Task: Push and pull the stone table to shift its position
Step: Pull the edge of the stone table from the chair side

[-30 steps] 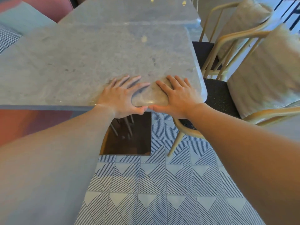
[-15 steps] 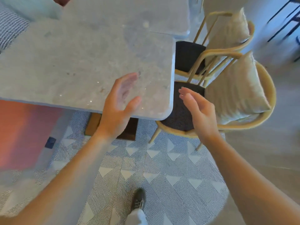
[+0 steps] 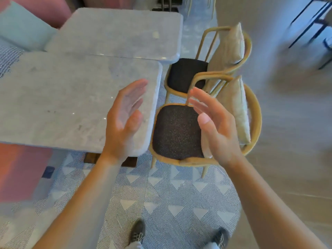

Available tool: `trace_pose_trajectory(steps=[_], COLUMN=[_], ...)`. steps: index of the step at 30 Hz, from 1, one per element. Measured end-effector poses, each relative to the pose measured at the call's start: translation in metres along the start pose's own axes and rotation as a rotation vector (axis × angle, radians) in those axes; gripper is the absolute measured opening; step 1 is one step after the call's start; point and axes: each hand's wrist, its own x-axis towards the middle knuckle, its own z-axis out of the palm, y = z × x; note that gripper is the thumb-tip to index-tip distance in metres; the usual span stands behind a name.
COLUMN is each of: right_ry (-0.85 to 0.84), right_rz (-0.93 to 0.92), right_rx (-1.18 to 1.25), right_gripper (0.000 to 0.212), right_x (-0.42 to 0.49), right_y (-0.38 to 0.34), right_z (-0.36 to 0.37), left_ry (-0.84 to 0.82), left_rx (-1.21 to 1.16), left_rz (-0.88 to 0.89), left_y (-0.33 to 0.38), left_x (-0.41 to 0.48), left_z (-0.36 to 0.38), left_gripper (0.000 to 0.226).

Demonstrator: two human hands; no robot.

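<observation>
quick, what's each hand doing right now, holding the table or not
Left hand: open, palm turned inward, raised above the stone table, holding nothing.
Right hand: open, fingers spread, in front of the chair, holding nothing.

A rug (image 3: 172, 198) with a blue-and-white pattern of striped triangles covers the floor in the near part of the view, giving way on the right to plain grey flooring (image 3: 291, 123). Two chairs with curved tan frames and dark seats, the near chair (image 3: 177, 133) and the far chair (image 3: 186, 74), stand side by side, each with a beige cushion upright against its back. At the upper left sits pink upholstered seating (image 3: 45, 9) with a pale teal cushion (image 3: 21, 29), and thin dark metal legs (image 3: 309, 18) show blurred at the upper right.
</observation>
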Motion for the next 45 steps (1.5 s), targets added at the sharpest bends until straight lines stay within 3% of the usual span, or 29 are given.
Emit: trace_pose_trajectory(steps=[11,14,24,30,36,41,45], right_ry=[-0.319,-0.389,-0.561,-0.625,-0.738,-0.862,-0.968], right_rz=[-0.18,-0.217,-0.221,-0.233,-0.261,-0.294,-0.261], right_rx=[0.01,0.043,0.054,0.093,0.15,0.245,0.263], right_gripper=[0.084,0.069,0.068,0.061,0.064,0.082,0.071], right_x=[0.058,0.088,0.19,0.251,0.299,0.344,0.375], right_y=[-0.036,-0.039,-0.012,0.01,0.047,0.064,0.073], right_z=[-0.156,-0.169,-0.22,-0.245,-0.246,-0.261,-0.268], left_ry=[0.252,0.319,0.502,0.566,0.728,0.897,1.004], left_rx=[0.131,0.164,0.201,0.236,0.329,0.395,0.426], left_rz=[0.113,0.126,0.14,0.157,0.141,0.142,0.119], left_y=[0.051,0.058,0.012,0.0,-0.014,-0.027,-0.039], left_x=[0.005,0.021,0.112,0.159,0.181,0.211,0.237], left_z=[0.16,0.178,0.236,0.264,0.296,0.333,0.36], left_gripper=[0.074,0.071,0.088,0.076,0.072,0.076,0.076])
